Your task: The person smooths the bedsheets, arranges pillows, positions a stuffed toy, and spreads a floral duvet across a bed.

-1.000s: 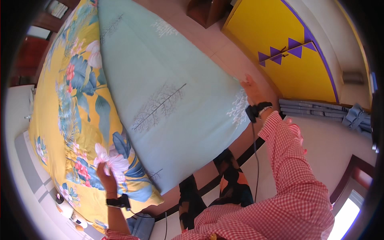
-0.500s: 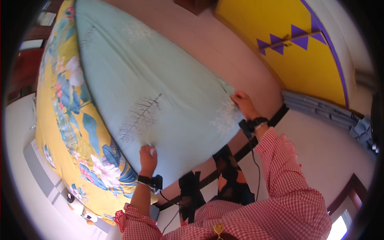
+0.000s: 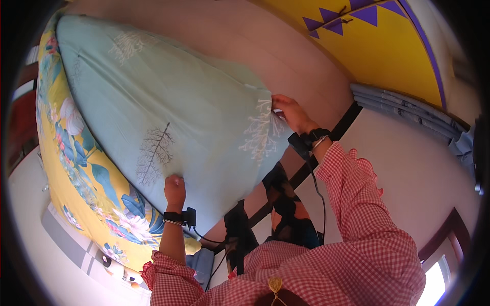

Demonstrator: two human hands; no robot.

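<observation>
A pale blue-green bed sheet with printed branch patterns stretches out in front of me. My left hand is closed in a fist at its near left part, pinching the cloth. At the sheet's right edge, my right hand grips the border between thumb and fingers. Soft creases run across the sheet toward its far end. Along its left side lies yellow floral bedding, printed with blue leaves and pink and white blossoms. Both wrists carry black devices with cables.
A yellow panel with purple triangles stands at the upper right. Below it lie stacked blue-grey folded pads. Pinkish floor runs beyond the sheet, and a dark strip crosses the floor at right. Dark furniture is at far left.
My right hand has moved left and away from me with the sheet's edge. My left hand has shifted slightly left and farther off. The whole view has turned a little.
</observation>
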